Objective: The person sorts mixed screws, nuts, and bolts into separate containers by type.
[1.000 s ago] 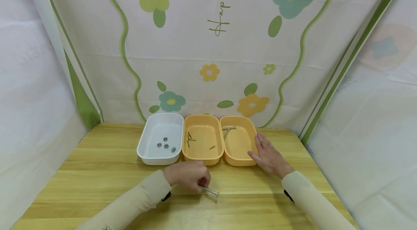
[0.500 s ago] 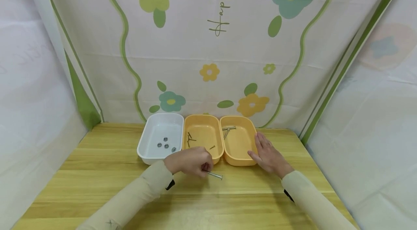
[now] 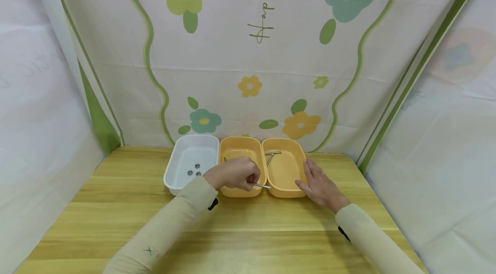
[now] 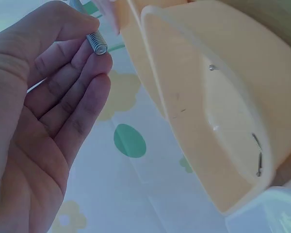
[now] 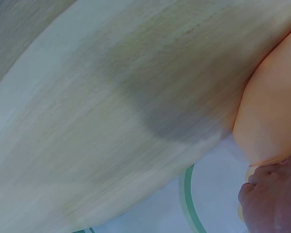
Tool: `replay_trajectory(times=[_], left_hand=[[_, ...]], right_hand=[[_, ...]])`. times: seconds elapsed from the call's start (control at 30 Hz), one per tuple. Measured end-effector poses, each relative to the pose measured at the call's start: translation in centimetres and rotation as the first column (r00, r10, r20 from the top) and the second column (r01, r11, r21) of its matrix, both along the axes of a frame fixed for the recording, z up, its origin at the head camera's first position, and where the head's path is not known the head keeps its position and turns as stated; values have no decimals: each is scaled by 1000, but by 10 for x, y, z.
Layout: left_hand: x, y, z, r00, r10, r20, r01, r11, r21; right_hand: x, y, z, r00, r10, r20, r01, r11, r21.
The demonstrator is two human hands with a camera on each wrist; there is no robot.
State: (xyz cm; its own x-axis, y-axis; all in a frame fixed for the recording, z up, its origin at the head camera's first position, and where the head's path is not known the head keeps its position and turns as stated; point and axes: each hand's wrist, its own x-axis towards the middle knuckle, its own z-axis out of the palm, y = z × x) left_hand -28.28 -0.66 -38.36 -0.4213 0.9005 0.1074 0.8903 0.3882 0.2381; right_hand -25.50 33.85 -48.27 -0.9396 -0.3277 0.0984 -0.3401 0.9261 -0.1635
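My left hand (image 3: 235, 172) pinches a silver bolt (image 3: 262, 186) between thumb and fingers, over the front of the middle orange tray (image 3: 244, 193). The bolt's head end points toward the right-hand orange tray (image 3: 286, 175); its threaded tip shows past the thumb in the left wrist view. Small screws (image 4: 258, 158) lie in the middle tray, mostly hidden by the hand in the head view. Two or so longer bolts (image 3: 273, 153) rest at the left of the right-hand tray. With fingers straight, my right hand (image 3: 321, 183) rests against that tray's right side.
A white tray (image 3: 167, 172) with hex nuts (image 3: 197, 166) stands left of the orange trays, all in a row touching. Behind them hangs a flowered cloth (image 3: 248, 58), with white cloth on both sides. The wooden table (image 3: 271, 239) extends in front.
My left hand has moved forward and slightly right with the bolt, from the table in front to over the middle tray. The right hand has stayed at its tray.
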Motion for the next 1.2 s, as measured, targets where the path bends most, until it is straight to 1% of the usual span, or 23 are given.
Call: replay_trajectory(times=[0.1, 0.2, 0.3, 0.47, 0.6, 0.73, 0.87, 0.97, 1.07, 1.2], left_hand=[[-5, 6, 3, 1000, 20, -1, -19, 1000, 4], [-11, 12, 6, 999, 36, -10, -36, 999, 27], [-17, 18, 6, 999, 53, -8, -53, 997, 56], [-23, 29, 3, 993, 118, 19, -120, 988, 97], [-25, 40, -2, 985, 172, -7, -170, 980, 106], [-26, 51, -7, 979, 203, -16, -200, 973, 116], [-27, 62, -11, 978, 209, -7, -206, 970, 130], [-28, 71, -14, 979, 206, -14, -202, 971, 131], [-29, 78, -20, 980, 200, -18, -196, 972, 131], [-29, 86, -29, 978, 208, -24, -203, 970, 134]], right_hand=[[0, 0, 0, 1000, 2, 3, -2, 1000, 0], [1, 0, 1, 1000, -1, 1, 1, 1000, 1], [0, 0, 1, 1000, -3, -3, 3, 1000, -2], [-1, 0, 0, 1000, -3, -7, 3, 1000, 3], [-1, 1, 0, 1000, -5, -3, 5, 1000, 2], [-1, 1, -1, 1000, -8, -6, 8, 1000, -5], [-2, 1, 0, 1000, -12, -9, 12, 1000, -8], [-2, 1, 0, 1000, -12, -5, 12, 1000, -14], [-2, 0, -1, 1000, -11, -2, 11, 1000, -18], [-1, 0, -1, 1000, -12, 2, 12, 1000, -20]])
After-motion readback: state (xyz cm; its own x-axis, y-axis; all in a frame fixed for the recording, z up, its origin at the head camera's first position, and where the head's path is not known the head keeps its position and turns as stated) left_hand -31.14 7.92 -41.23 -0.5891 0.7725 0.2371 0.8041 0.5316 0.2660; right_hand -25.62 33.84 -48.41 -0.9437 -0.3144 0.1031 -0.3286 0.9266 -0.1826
